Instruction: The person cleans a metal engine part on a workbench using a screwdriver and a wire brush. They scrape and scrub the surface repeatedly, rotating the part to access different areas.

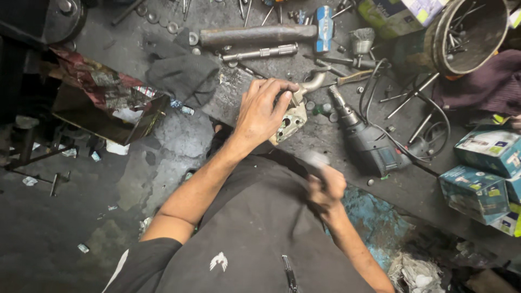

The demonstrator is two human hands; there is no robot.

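Clamped from above, the left hand [263,111] pins a pale metal casting [290,122] against the dark steel block [233,95] beneath it, fingers curled over the part's top edge where a bent chrome pipe [313,82] sticks out. The right hand [325,187], nearer the body, is blurred; it seems closed around a grey tool, though what it holds cannot be made out. Just right of the casting lies a black power drill [369,142] with its cord looping away. Farther right and up, a round metal bucket [469,40] lies tipped, holding thin rods and wire. Teal cardboard boxes [483,173] are stacked at the far right, closed. Beyond the gripping hand lies a blue-headed hammer [324,27].
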